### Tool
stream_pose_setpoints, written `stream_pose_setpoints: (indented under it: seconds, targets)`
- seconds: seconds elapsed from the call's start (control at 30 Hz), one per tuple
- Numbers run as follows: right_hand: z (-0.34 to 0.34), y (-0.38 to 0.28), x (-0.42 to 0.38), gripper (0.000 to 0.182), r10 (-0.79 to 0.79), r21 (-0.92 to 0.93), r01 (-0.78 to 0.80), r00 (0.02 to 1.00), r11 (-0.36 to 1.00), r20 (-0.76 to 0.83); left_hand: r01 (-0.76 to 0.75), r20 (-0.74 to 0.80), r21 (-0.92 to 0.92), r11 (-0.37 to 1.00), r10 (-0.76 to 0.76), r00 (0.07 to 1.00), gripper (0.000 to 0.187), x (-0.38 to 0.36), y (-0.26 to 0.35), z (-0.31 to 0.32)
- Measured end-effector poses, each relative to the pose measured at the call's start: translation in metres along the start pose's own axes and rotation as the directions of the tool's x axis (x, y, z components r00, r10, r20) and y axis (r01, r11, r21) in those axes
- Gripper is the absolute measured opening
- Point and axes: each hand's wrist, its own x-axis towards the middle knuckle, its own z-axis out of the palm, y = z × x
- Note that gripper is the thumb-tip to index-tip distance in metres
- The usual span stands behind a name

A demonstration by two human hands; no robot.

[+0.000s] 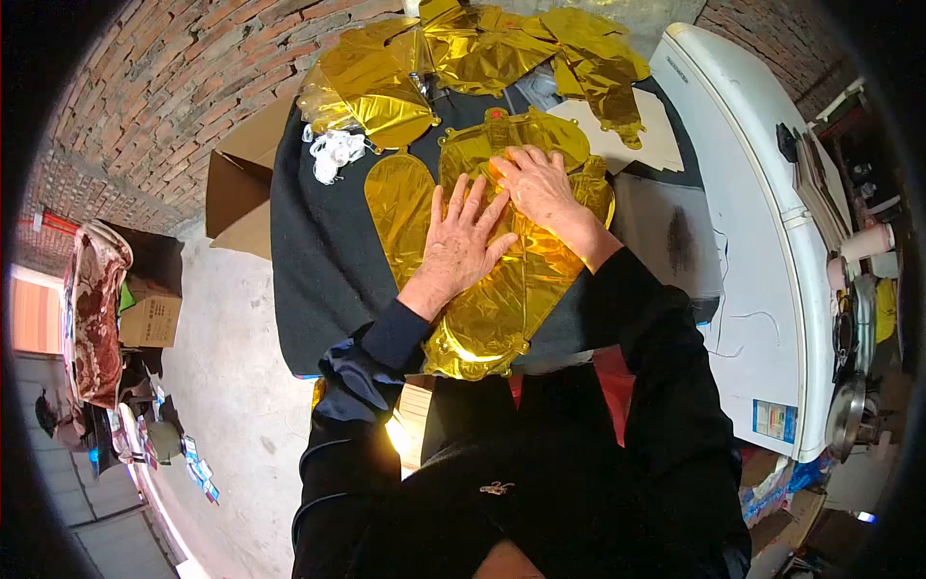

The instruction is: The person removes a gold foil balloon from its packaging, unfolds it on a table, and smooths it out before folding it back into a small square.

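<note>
A flat gold foil balloon [487, 304] lies on the dark cloth of the table, with small tabs along its edges and a red mark near its top. Resting flat on its middle is my left hand [457, 246], fingers spread and nothing held. My right hand [540, 188] lies on the balloon's upper right part, fingers stretched out and slightly apart, its fingertips beside an orange-tinted shine on the foil. The two hands nearly meet at the left fingertips. Further gold foil balloons [497, 53] are heaped at the table's far side.
White string or ribbon [335, 152] lies bunched at the table's left. Pale card sheets [648, 130] sit at the far right, near a clear plastic sheet [667, 232]. A white refrigerator [748, 261] borders the right side; an open cardboard box [241, 183] stands left, by a brick wall.
</note>
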Motion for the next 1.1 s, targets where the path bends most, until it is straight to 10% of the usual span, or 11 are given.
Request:
stream_pose_setpoints:
  seconds: [0.3,0.57,1.03,1.1]
  targets:
    - [0.001,0.012,0.058,0.05,-0.029,-0.01,0.029,0.999,1.0,-0.033,0.037,0.013,-0.099,0.994,-0.036,0.999,0.06,-0.003,-0.009,0.002]
    - [-0.002,0.007,0.12,0.042,-0.169,0.059,0.159,0.95,0.985,0.261,0.012,-0.011,-0.092,0.996,-0.013,1.0,0.06,-0.007,0.0,-0.004]
    - [0.055,0.024,0.13,0.016,-0.426,0.079,0.445,0.886,0.892,-0.184,-0.029,-0.116,-0.256,0.966,-0.001,0.993,0.059,-0.023,-0.009,-0.022]
    - [0.053,0.035,0.128,0.012,-0.368,0.169,0.358,0.929,0.918,0.032,0.024,-0.074,-0.38,0.925,-0.056,0.996,0.055,-0.046,-0.006,-0.046]
